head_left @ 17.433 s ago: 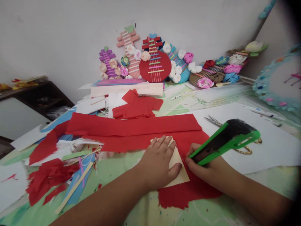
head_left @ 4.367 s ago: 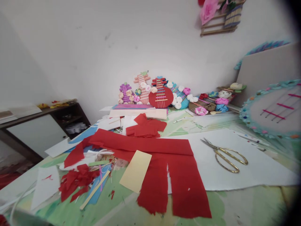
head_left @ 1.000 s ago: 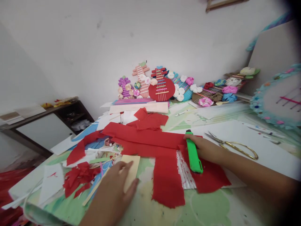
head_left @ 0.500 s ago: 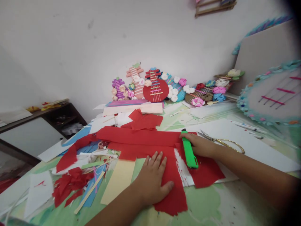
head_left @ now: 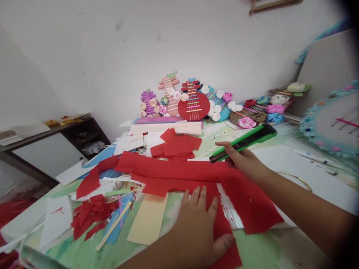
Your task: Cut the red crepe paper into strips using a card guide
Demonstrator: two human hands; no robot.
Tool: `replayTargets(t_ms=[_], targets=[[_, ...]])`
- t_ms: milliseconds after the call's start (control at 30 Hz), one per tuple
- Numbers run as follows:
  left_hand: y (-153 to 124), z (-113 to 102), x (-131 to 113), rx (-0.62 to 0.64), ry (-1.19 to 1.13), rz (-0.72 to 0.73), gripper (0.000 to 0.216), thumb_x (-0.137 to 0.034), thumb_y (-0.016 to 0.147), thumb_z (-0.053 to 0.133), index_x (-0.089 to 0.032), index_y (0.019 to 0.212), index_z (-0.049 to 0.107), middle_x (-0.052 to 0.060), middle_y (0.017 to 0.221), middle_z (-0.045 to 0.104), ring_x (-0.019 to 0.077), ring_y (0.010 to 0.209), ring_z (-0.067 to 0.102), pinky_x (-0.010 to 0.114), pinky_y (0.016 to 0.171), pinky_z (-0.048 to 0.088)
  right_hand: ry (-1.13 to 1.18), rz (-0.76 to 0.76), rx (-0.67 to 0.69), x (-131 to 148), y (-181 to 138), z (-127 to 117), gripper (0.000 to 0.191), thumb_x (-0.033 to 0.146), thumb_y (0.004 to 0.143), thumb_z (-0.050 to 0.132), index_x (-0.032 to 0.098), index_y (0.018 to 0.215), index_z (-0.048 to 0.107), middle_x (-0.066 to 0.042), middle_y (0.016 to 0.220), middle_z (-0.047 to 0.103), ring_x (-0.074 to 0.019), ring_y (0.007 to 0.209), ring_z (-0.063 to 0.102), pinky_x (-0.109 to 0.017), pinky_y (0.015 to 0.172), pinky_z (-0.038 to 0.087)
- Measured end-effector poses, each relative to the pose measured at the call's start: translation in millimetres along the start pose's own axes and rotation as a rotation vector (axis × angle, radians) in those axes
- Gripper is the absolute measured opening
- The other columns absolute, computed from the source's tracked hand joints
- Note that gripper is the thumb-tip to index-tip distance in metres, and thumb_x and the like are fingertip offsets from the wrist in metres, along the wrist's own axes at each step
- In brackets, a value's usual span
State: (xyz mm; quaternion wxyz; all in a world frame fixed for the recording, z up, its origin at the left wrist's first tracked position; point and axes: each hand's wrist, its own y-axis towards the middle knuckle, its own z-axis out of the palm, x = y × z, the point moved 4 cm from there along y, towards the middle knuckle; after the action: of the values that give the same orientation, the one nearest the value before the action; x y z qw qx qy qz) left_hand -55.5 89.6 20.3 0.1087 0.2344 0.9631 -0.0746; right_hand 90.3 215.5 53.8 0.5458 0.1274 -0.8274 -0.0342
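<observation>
My right hand (head_left: 241, 160) grips a green utility knife (head_left: 255, 135), held up and tilted above the right end of a long folded red sheet (head_left: 168, 168). The fingers of my left hand (head_left: 199, 220) are spread flat on a red piece (head_left: 224, 198) that hangs down toward me from that sheet. Between this piece and another red flap (head_left: 252, 209) on the right, a torn-looking white strip (head_left: 230, 211) shows. A pale yellow card (head_left: 147, 220) lies left of my left hand. The gold scissors handle (head_left: 297, 177) shows behind my right forearm, which hides the rest.
Red scraps (head_left: 94, 215) and thin strips lie at the left. Another red piece (head_left: 182, 145) lies farther back. Paper-flowered lute-shaped crafts, one a red lute (head_left: 193, 106), lean against the wall. A low cabinet (head_left: 45, 153) stands at far left. White sheets (head_left: 333, 186) cover the right side.
My right hand has lifted the utility knife off the red sheet and swung it from nearly upright to a slant. The view has shifted slightly; my left hand stays flat on the red piece.
</observation>
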Motion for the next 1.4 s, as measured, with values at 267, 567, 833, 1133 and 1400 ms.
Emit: replayTargets(t_ms=[267, 567, 833, 1133, 1400], targets=[[15.6, 9.3, -2.2, 0.001, -0.045, 0.086, 0.071, -0.059, 0.079, 0.034, -0.011, 0.131, 0.031, 0.022, 0.136, 0.013, 0.0379, 0.123, 0.005, 0.053, 0.097, 0.007, 0.586, 0.369, 0.343, -14.3, -10.2, 65.5, 0.026, 0.037, 0.066, 0.064, 0.017, 0.081, 0.063, -0.005, 0.071, 0.065, -0.0133, 0.061, 0.058, -0.019, 0.043, 0.042], [20.3, 15.3, -0.7, 0.012, -0.102, 0.085, 0.070, -0.057, 0.080, 0.034, -0.011, 0.132, 0.027, 0.022, 0.136, 0.014, 0.0380, 0.123, 0.006, 0.053, 0.097, 0.008, 0.695, 0.466, 0.497, -23.7, 7.9, 74.7, 0.026, 0.039, 0.077, 0.049, 0.016, 0.087, 0.059, -0.007, 0.073, 0.066, -0.0158, 0.067, 0.063, -0.027, 0.056, 0.050], [21.6, 17.1, -2.1, 0.082, -0.131, 0.084, 0.069, -0.056, 0.080, 0.035, -0.009, 0.131, 0.028, 0.024, 0.135, 0.015, 0.0374, 0.123, 0.003, 0.053, 0.097, 0.006, 0.657, 0.270, 0.501, -19.5, 7.1, 82.8, 0.024, 0.024, 0.065, 0.065, 0.023, 0.079, 0.046, 0.009, 0.056, 0.048, -0.0045, 0.045, 0.043, -0.014, 0.039, 0.034], [23.3, 18.3, -0.5, 0.102, -0.112, 0.024, 0.071, -0.056, 0.079, 0.037, -0.008, 0.131, 0.029, 0.022, 0.136, 0.013, 0.0411, 0.121, -0.001, 0.057, 0.095, 0.008, 0.354, 0.118, 0.496, -1.3, 3.1, 82.2, 0.019, 0.032, 0.072, 0.057, 0.021, 0.084, 0.049, 0.005, 0.056, 0.052, -0.0085, 0.049, 0.049, -0.020, 0.045, 0.040], [18.3, 23.6, -6.5, -0.005, 0.055, 0.206, 0.066, -0.055, 0.081, 0.034, -0.007, 0.126, 0.037, 0.020, 0.129, 0.034, 0.0353, 0.118, 0.029, 0.047, 0.095, 0.025, 0.491, 0.205, 0.468, -22.0, 15.3, 88.4, 0.024, 0.036, 0.068, 0.060, 0.020, 0.081, 0.048, 0.005, 0.055, 0.055, -0.0077, 0.047, 0.050, -0.019, 0.044, 0.039]])
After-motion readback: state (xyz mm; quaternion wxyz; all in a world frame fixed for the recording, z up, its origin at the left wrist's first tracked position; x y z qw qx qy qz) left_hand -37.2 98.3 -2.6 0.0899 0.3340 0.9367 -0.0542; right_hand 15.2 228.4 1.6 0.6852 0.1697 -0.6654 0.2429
